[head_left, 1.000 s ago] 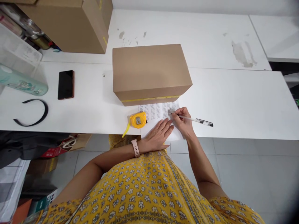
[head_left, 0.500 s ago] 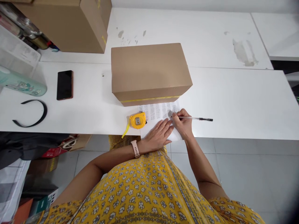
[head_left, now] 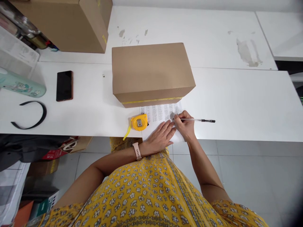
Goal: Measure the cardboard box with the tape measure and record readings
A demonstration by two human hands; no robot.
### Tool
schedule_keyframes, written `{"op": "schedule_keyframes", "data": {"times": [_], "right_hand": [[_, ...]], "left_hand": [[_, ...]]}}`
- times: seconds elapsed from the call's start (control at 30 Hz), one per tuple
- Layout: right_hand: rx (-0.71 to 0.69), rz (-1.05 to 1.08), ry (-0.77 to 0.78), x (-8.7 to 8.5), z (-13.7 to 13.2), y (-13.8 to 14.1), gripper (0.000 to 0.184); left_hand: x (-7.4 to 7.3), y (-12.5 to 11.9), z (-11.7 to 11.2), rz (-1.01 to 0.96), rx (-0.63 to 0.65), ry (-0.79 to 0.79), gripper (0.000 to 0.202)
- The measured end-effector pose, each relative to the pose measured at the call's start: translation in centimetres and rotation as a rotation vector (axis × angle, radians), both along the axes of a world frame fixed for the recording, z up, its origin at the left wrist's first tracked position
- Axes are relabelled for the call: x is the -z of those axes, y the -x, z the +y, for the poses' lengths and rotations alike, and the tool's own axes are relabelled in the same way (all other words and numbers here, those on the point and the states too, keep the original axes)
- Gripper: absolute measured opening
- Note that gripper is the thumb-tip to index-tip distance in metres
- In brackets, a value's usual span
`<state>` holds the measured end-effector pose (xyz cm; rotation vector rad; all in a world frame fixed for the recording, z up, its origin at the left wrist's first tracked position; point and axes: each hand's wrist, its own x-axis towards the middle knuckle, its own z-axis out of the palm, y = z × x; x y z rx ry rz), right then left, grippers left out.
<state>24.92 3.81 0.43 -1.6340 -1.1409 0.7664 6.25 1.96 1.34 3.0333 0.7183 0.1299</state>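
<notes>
A printed sheet of paper [head_left: 158, 113] lies at the near edge of the white table [head_left: 236, 104], partly under a closed cardboard box [head_left: 151, 72]. My left hand [head_left: 161, 136] rests flat on the sheet, fingers stretched out, a pink watch on its wrist. My right hand [head_left: 185, 125] is closed on a clear pen [head_left: 196, 120] with its tip on the paper. A yellow tape measure [head_left: 139, 122] sits just left of the sheet, its tape end hanging over the table edge.
A black phone [head_left: 64, 85], a black curved band [head_left: 29, 114] and a mint-green bottle [head_left: 21, 85] lie at the left. A larger cardboard box [head_left: 71, 22] stands at the back left. Bags and boxes crowd the floor [head_left: 248, 176] under the table's left side.
The pen has swung from a downward slant to level along the table. Both hands stay on the paper; the view shifted slightly.
</notes>
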Motion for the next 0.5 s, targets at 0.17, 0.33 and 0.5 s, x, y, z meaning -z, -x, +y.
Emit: {"op": "schedule_keyframes", "data": {"times": [0.17, 0.33, 0.5], "right_hand": [[0.018, 0.033, -0.011, -0.21, 0.02, 0.05, 0.03], [0.033, 0.014, -0.014, -0.12, 0.1, -0.06, 0.03], [0.019, -0.008, -0.018, 0.2, 0.09, -0.22, 0.031]], "left_hand": [[0.01, -0.03, 0.01, 0.006, -0.002, -0.011, 0.069], [0.04, -0.03, -0.02, -0.001, -0.002, -0.017, 0.069], [-0.18, -0.01, 0.03, -0.006, 0.003, -0.031, 0.068]]}}
